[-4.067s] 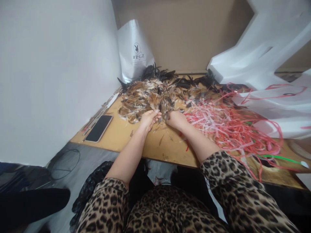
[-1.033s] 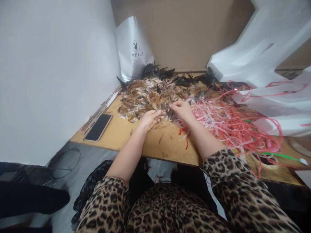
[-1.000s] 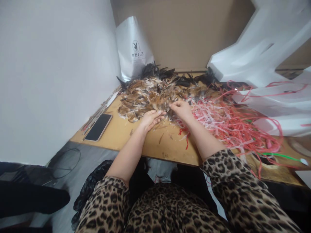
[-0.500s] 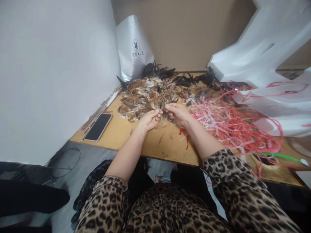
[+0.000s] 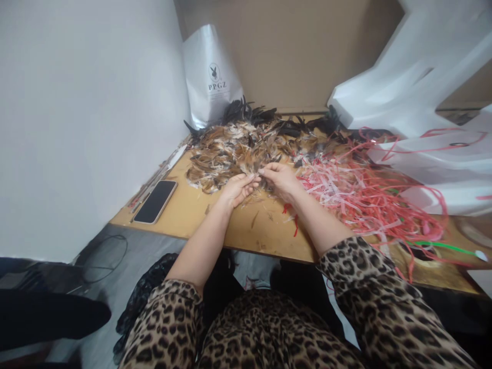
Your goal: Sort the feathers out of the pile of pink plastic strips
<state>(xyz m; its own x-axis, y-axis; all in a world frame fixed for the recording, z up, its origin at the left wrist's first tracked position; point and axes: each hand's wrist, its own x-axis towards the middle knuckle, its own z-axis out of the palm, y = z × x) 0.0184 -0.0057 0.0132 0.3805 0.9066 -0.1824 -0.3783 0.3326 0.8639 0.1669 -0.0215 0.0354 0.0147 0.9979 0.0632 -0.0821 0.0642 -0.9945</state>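
Note:
In the head view my left hand (image 5: 239, 190) is closed in a pinch at the near edge of a pile of brown feathers (image 5: 219, 154). A small tuft of feathers (image 5: 250, 166) rises from its fingertips. My right hand (image 5: 282, 180) is also pinched, its fingertips meeting the left ones at the base of that tuft. Whatever lies between the right fingertips is too small to make out. Right of my right hand spreads a tangle of red and pink ribbons (image 5: 357, 197).
A black phone (image 5: 156, 202) lies on the yellow table (image 5: 269, 241) at the left. Behind the feathers stands a white PPGZ bag (image 5: 213, 77). Large white plastic sheeting (image 5: 388, 87) leans at the right. A green strip (image 5: 442, 247) crosses the ribbons near the table's front.
My right fingertips have moved slightly left and down, closing the small gap to my left fingertips. My left hand has stayed nearly in place.

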